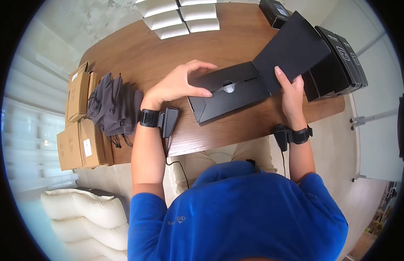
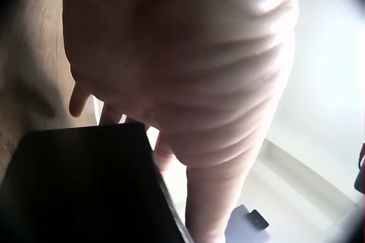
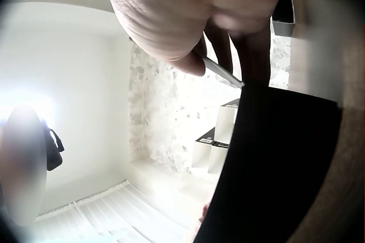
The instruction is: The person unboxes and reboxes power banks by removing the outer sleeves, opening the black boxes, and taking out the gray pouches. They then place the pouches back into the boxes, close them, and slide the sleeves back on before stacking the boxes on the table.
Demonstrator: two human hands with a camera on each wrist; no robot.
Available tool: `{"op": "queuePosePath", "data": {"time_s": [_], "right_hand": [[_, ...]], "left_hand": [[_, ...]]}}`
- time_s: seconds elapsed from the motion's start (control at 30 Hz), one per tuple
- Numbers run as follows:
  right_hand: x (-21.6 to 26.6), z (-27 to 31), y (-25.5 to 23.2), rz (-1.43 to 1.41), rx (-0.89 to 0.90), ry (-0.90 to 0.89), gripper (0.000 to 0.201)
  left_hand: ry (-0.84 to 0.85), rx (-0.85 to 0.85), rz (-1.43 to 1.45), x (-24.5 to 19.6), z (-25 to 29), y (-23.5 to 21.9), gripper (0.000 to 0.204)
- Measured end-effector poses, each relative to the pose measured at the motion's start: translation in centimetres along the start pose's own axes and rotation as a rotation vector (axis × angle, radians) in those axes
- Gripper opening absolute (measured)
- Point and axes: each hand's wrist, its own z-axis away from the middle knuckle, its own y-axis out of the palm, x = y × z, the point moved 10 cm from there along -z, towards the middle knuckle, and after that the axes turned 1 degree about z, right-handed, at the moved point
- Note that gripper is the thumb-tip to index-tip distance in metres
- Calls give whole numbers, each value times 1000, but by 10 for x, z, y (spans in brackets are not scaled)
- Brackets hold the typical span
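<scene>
A long black box (image 1: 237, 102) sits at the table's front edge in the head view, its wide lid (image 1: 293, 45) raised at the right end. Inside, black inner flaps meet along the middle, with a round pale sticker (image 1: 228, 86) across the seam. My left hand (image 1: 178, 82) spans the box's left end, thumb on the near flap and fingers at the far side. My right hand (image 1: 291, 89) pinches the lid low on its near edge, thumb on the inner face. The right wrist view shows the lid edge (image 3: 225, 75) between thumb and fingers.
Folded dark grey cloth bags (image 1: 112, 104) and brown cardboard boxes (image 1: 78, 143) are at the left. Several black boxes (image 1: 337, 61) stand at the right, another (image 1: 275, 13) at the far right. Open white-lined boxes (image 1: 180, 17) line the back of the wooden table (image 1: 123, 48).
</scene>
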Motion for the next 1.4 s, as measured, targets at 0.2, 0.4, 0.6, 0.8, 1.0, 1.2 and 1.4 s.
{"op": "queuePosePath", "data": {"time_s": [0.2, 0.4, 0.6, 0.8, 1.0, 1.2, 1.4], "right_hand": [[-35, 10, -8, -123, -26, 276, 29], [-44, 17, 4, -359, -36, 321, 32], [-59, 41, 15, -512, -45, 541, 29], [-48, 93, 36, -290, 580, 848, 42], [-4, 105, 63, 30, 680, 584, 15], [70, 61, 81, 590, 493, -301, 13], [60, 40, 98, 826, 517, -494, 24]], "left_hand": [[-71, -63, 98, -1, 2, -5, 47], [5, -174, -9, -5, 3, -14, 34], [-124, -443, 20, 27, 9, -52, 22], [-79, -332, -13, 39, 4, -48, 17], [-150, -155, 61, 26, 6, -29, 20], [-20, -104, -94, -12, 8, -11, 33], [-169, -78, -104, 5, 10, -11, 36]]}}
